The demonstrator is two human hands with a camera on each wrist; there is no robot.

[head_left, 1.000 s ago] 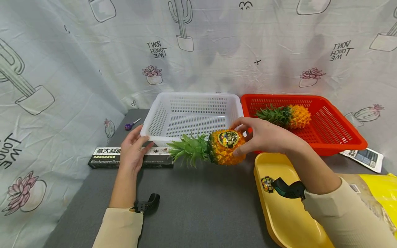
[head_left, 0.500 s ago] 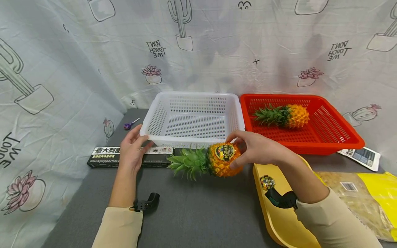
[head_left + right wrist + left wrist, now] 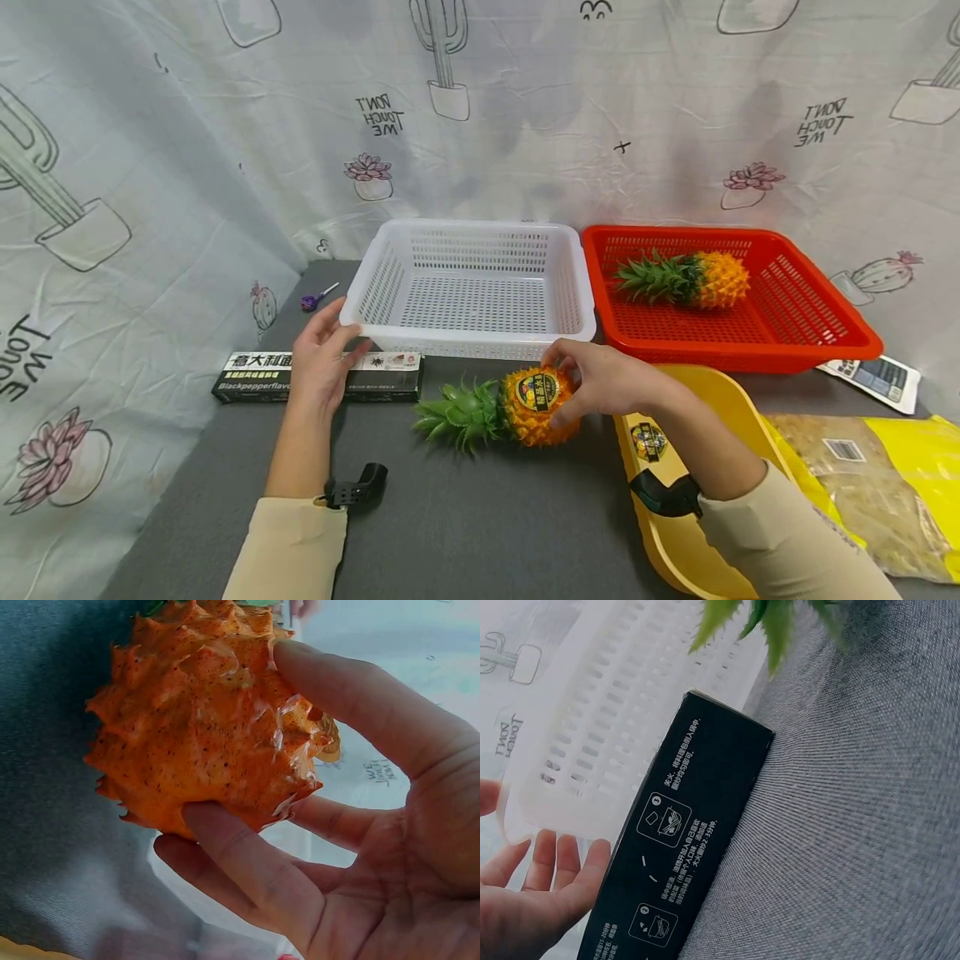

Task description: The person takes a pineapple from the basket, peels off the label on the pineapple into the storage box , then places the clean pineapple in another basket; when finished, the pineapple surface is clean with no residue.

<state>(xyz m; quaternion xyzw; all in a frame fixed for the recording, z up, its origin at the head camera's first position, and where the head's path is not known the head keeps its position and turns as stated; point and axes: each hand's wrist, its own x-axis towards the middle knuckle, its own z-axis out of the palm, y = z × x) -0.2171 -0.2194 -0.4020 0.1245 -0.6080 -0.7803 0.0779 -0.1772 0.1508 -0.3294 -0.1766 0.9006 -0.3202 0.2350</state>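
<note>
Pinching side: right grip (image 3: 611, 375), thumb and fingers set against the orange body of a pineapple (image 3: 534, 432).
Pineapple: lying sideways at the right grip, leaves (image 3: 459, 414) pointing toward the left grip's side, round sticker (image 3: 537, 389) facing up; its underside is hidden, so whether it touches the bench (image 3: 480, 533) is hard to say.
White basket: its near left corner held in the left grip (image 3: 322, 354); the rest spans the space beyond and between both grips.
Black box: on the bench below the left grip, showing (image 3: 388, 387) to either side of it, along the basket's near side.
Lollipop: (image 3: 309, 302) just beyond the left grip, on its left.
Red basket: (image 3: 742, 354) beyond the right grip and to its right, beside the white basket; a second pineapple (image 3: 690, 280) lies inside.
Yellow tray: (image 3: 682, 542) just right of the right grip, partly covered by that forearm.
Bag: (image 3: 862, 467) yellow and clear, well to the right of the right grip, past the tray.
White packet: (image 3: 881, 382) farther right of the right grip, by the red basket's near corner.
Curtain: (image 3: 525, 108) cactus-printed, beyond both grips.
</note>
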